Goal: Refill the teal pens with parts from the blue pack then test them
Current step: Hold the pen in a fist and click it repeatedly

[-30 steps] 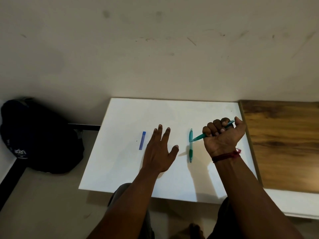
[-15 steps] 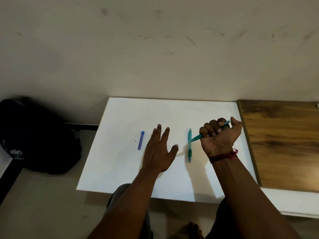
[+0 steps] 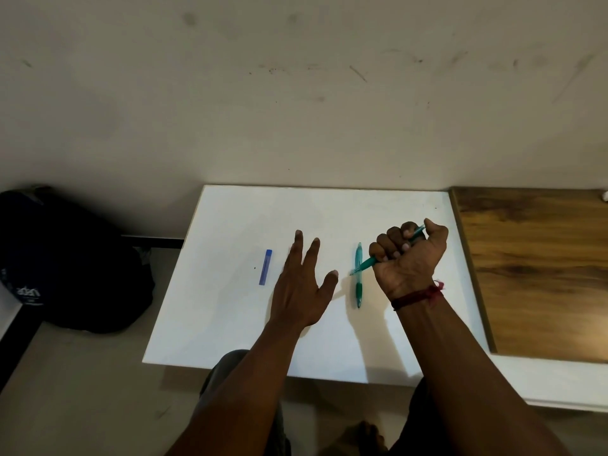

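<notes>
Teal plastic pen (image 3: 365, 265) gripped in right hand (image 3: 409, 258)'s fist, slender, tapered.

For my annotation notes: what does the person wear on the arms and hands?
Both forearms are bare, no sleeves in view. The right hand has a dark red thread band with a frayed end at its wrist. The left hand wears nothing visible.

Head view — downward, over white table (image 3: 230, 324)
</notes>
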